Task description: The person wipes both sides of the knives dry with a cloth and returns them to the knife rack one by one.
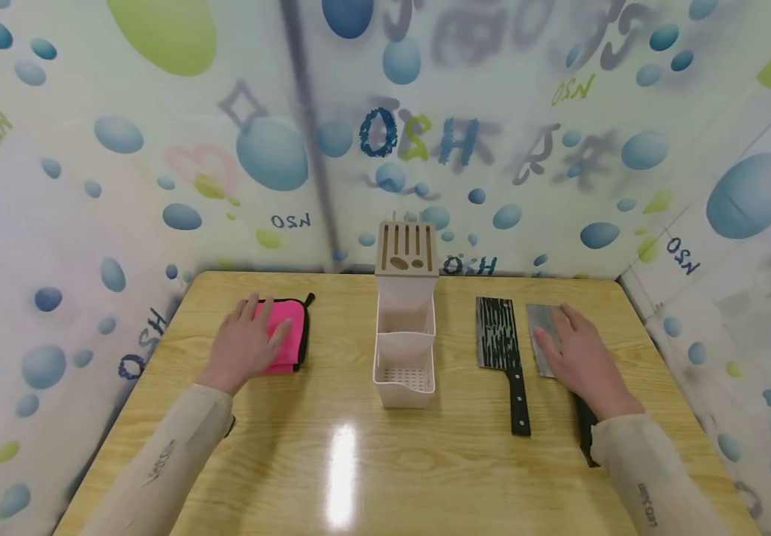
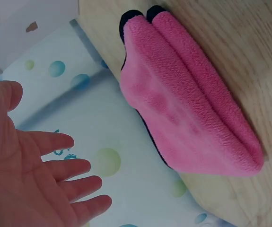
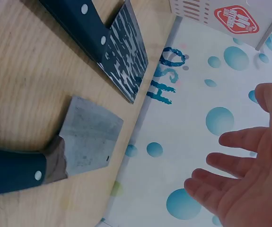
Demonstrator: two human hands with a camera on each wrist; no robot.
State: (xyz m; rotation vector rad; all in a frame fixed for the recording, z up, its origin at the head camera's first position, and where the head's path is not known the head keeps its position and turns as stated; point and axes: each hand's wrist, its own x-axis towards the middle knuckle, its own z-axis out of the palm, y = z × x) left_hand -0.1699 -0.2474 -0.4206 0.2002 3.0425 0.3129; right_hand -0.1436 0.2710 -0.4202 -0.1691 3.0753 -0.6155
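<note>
1. At the left, a light sleeve (image 1: 164, 461) reaches in from the near side over the table (image 1: 278, 461).
2. The left hand (image 1: 240, 346) is above the left part of the table, palm down; its grip is spread, fingers straight and apart.
3. A pink cloth (image 1: 296, 327) with black edging and a small black loop lies folded under that hand and to its right; the left wrist view shows a gap between the two.
4. In the middle, a white holder (image 1: 405, 396) stands at the far side, its tan, slotted top against the patterned wall (image 1: 224, 186) and two compartments on its near side.
5. Right of the holder, a black-and-silver knife (image 1: 497, 335) lies flat, blade far, handle near.
6. Just right of it lies a plain knife (image 1: 539, 316) with a grey blade and dark handle, its handle pointing near and slightly right.
7. The right hand (image 1: 582, 365) is above the plain knife, partly covering it in the head view but apart from it in the right wrist view; its grip is spread, fingers extended.
</note>
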